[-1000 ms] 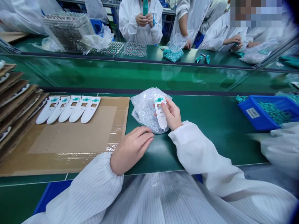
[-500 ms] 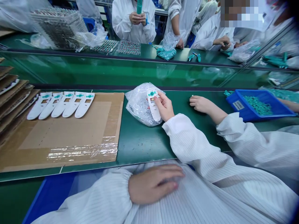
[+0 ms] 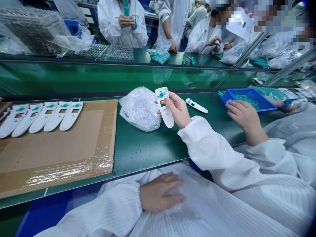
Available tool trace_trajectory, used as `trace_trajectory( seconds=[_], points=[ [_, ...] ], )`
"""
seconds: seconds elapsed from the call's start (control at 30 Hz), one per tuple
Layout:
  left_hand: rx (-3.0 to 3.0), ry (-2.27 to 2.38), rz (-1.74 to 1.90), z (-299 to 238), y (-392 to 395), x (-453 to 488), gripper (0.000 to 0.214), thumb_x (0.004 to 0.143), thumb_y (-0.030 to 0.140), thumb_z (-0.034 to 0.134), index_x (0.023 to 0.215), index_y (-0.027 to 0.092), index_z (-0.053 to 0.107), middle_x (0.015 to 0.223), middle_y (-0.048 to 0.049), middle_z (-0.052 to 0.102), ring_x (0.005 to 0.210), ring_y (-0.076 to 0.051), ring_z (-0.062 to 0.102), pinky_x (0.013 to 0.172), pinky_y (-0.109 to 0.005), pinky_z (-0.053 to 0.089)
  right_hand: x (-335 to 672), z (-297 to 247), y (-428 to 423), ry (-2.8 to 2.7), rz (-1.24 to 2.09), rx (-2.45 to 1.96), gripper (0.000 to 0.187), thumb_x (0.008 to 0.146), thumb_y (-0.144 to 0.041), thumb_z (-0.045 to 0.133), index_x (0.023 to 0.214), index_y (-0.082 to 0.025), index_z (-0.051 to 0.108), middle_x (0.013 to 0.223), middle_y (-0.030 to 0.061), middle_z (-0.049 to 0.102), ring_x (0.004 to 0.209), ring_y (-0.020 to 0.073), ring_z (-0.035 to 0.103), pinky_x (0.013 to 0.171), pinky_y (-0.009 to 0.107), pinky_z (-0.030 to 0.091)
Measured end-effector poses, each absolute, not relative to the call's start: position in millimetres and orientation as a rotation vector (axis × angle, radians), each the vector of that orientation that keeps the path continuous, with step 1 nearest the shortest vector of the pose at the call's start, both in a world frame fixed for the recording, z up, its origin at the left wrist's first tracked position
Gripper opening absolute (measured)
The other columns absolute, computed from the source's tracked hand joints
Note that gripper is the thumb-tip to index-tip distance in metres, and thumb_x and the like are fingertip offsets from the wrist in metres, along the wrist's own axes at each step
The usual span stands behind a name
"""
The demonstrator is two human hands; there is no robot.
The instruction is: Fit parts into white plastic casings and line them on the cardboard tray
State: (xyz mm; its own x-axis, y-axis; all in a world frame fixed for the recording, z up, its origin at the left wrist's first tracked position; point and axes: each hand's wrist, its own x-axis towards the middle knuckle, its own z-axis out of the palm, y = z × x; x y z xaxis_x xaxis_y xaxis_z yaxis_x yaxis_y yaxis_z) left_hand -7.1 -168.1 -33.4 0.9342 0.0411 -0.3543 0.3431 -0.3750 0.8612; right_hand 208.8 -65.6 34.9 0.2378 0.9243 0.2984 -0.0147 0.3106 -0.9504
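My right hand is closed on a white plastic cover with a teal keypad, holding it upright just right of a clear bag of small parts. My left hand lies flat on my white coat in my lap, fingers spread and holding nothing. Several more white covers lie in a row on a cardboard sheet at the left. A further white cover lies on the green table to the right of my right hand.
A neighbouring person's hand rests by a blue bin of teal parts at the right. Across the green conveyor, people in white coats stand by trays and a bag of teal parts.
My left hand left the table and dropped onto my lap. A neighbour's hand came in from the right, then moved back to the blue bin, leaving a white cover on the table. My view swung right.
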Motion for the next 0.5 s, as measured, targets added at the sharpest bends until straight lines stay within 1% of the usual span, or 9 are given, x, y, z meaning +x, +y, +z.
trace_trajectory(
  seconds=[0.07, 0.13, 0.2, 0.23, 0.3, 0.37, 0.4, 0.5],
  points=[
    [1.999, 0.392, -0.246, -49.1, -164.7, 5.7, 0.072, 0.101, 0.063, 0.035, 0.159, 0.021, 0.034, 0.163, -0.0149, 0.038, 0.15, -0.038, 0.035, 0.121, -0.059, 0.03, 212.1, 40.2, -70.6, -1.133, 0.815, -1.03, 0.051, 0.087, -0.056, 0.068, 0.125, -0.022, 0.058, 0.097, 0.0025, 0.081, 0.067, 0.0174, 0.076, 0.062, 0.031, 0.065],
    [2.05, 0.472, -0.171, -65.0, -160.3, 23.1, 0.066, 0.104, 0.056, 0.03, 0.161, 0.021, 0.026, 0.16, -0.0145, 0.043, 0.147, -0.036, 0.039, 0.121, -0.058, 0.029, 214.9, 45.5, -75.6, -1.133, 0.798, -1.018, 0.048, 0.088, -0.052, 0.068, 0.123, -0.021, 0.058, 0.095, 0.0021, 0.081, 0.064, 0.016, 0.076, 0.06, 0.029, 0.064],
    [2.083, 0.469, -0.136, -77.9, -155.8, 40.4, 0.06, 0.105, 0.051, 0.031, 0.159, 0.025, 0.03, 0.156, -0.0103, 0.05, 0.146, -0.032, 0.041, 0.123, -0.054, 0.027, 216.7, 50.3, -80.6, -1.135, 0.786, -1.008, 0.046, 0.088, -0.05, 0.069, 0.123, -0.02, 0.058, 0.093, 0.0018, 0.081, 0.061, 0.0145, 0.074, 0.058, 0.027, 0.064],
    [2.096, 0.45, -0.133, -82.6, -153.8, 47.3, 0.058, 0.105, 0.05, 0.033, 0.158, 0.026, 0.033, 0.156, -0.0094, 0.05, 0.147, -0.031, 0.041, 0.124, -0.054, 0.024, 217.4, 52.4, -83.0, -1.136, 0.781, -1.004, 0.046, 0.088, -0.049, 0.069, 0.122, -0.02, 0.058, 0.093, 0.0016, 0.081, 0.06, 0.0138, 0.073, 0.058, 0.027, 0.064],
    [2.112, 0.401, -0.154, -88.8, -150.0, 55.0, 0.06, 0.103, 0.052, 0.039, 0.156, 0.023, 0.036, 0.157, -0.0114, 0.048, 0.147, -0.032, 0.04, 0.124, -0.057, 0.021, 218.3, 56.1, -87.4, -1.14, 0.776, -0.998, 0.045, 0.088, -0.048, 0.068, 0.122, -0.021, 0.058, 0.094, 0.0013, 0.08, 0.059, 0.013, 0.073, 0.057, 0.026, 0.063],
    [2.113, 0.351, -0.199, -91.6, -146.4, 54.1, 0.063, 0.102, 0.054, 0.042, 0.155, 0.021, 0.037, 0.158, -0.0144, 0.046, 0.146, -0.033, 0.041, 0.122, -0.062, 0.022, 219.1, 59.1, -91.4, -1.143, 0.773, -0.996, 0.044, 0.089, -0.048, 0.068, 0.122, -0.021, 0.058, 0.094, 0.0011, 0.08, 0.059, 0.0128, 0.072, 0.057, 0.026, 0.063],
    [2.109, 0.331, -0.227, -92.1, -144.8, 51.1, 0.064, 0.102, 0.055, 0.041, 0.155, 0.02, 0.036, 0.158, -0.0153, 0.045, 0.146, -0.033, 0.042, 0.122, -0.062, 0.023, 219.6, 60.3, -93.4, -1.144, 0.77, -0.995, 0.044, 0.089, -0.047, 0.068, 0.122, -0.021, 0.058, 0.093, 0.0012, 0.08, 0.059, 0.0128, 0.071, 0.057, 0.026, 0.063],
    [2.09, 0.302, -0.318, -91.8, -142.1, 37.9, 0.069, 0.103, 0.058, 0.034, 0.158, 0.017, 0.033, 0.159, -0.0162, 0.045, 0.148, -0.032, 0.04, 0.123, -0.056, 0.026, 221.5, 62.8, -98.6, -1.136, 0.759, -0.995, 0.042, 0.089, -0.047, 0.068, 0.121, -0.021, 0.058, 0.094, 0.0015, 0.08, 0.06, 0.0127, 0.07, 0.058, 0.026, 0.063]
  ],
)
